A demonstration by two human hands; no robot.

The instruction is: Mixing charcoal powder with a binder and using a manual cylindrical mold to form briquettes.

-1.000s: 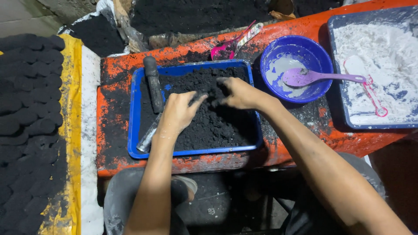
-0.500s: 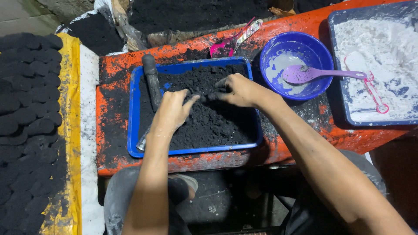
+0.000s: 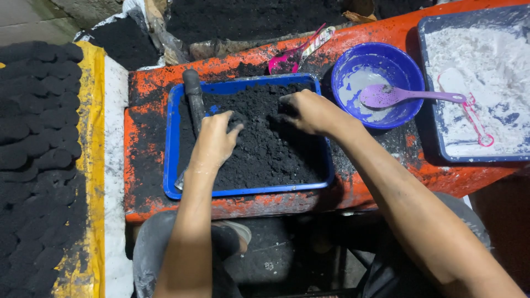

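While both hands work in the black powder [image 3: 265, 149] that fills the blue tray [image 3: 170, 143] on the orange table [image 3: 144, 165], the left hand [image 3: 214, 140] lies palm down on the heap with its fingers curled, the fingertips pressed into the powder and a small clump pinched under them near the middle of the tray. The right hand [image 3: 310, 112] rests at the far right part of the heap, fingers bent and dug into the powder; whether it has closed on a clump I cannot tell, since the fingertips are buried and blackened. The two hands are near each other but apart, with bare powder between them. A dark rod [image 3: 193, 102] lies along the left side of the tray, one end propped on the far rim, just beside the left hand. Right of the tray stands a blue bowl [image 3: 353, 65] smeared with white, a purple spoon [image 3: 403, 96] resting across it. Further right sits a second tray [image 3: 430, 138] holding white powder [image 3: 486, 60] and a pale scoop [image 3: 466, 105]. A pink scoop [image 3: 287, 60] lies behind the blue tray. Rows of black pressed lumps [image 3: 38, 138] cover a yellow-edged sheet on the left.
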